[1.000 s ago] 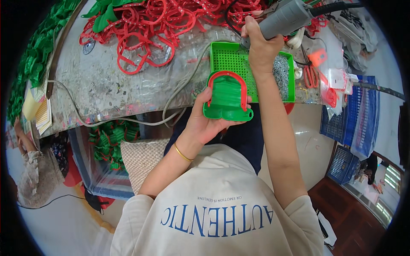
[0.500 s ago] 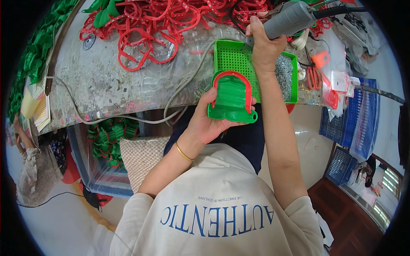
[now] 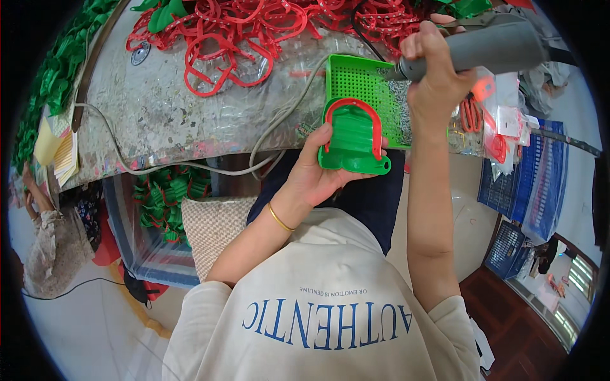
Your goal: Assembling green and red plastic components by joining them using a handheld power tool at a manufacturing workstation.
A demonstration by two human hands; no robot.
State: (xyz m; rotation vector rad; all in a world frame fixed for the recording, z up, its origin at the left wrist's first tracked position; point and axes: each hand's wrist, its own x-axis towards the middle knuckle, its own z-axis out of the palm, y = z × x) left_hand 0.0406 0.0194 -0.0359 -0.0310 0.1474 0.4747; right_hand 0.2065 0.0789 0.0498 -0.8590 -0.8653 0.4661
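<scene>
My left hand (image 3: pixel 306 174) is closed round the lower edge of a green plastic piece (image 3: pixel 353 141). A red arched handle (image 3: pixel 375 120) stands over that piece, its two ends at the sides. Up to the right, my right hand (image 3: pixel 438 73) grips a grey electric screwdriver (image 3: pixel 492 49), which lies nearly level with its tip pointing left. The tip hangs over a bright green tray (image 3: pixel 330 73) with a perforated floor. Small silver screws (image 3: pixel 400 101) lie in the tray's right part, partly hidden by my forearm.
Red handles (image 3: pixel 235 38) pile up at the table's far side. A grey cable (image 3: pixel 184 173) crosses the table's near edge. A bin (image 3: pixel 130 244) of green pieces stands below left. Red-handled scissors (image 3: pixel 470 117) lie right; another person's sleeve (image 3: pixel 57 254) shows far left.
My right hand and the screwdriver have moved right, and the tool has swung to nearly level. The green piece in my left hand has shifted slightly right and up.
</scene>
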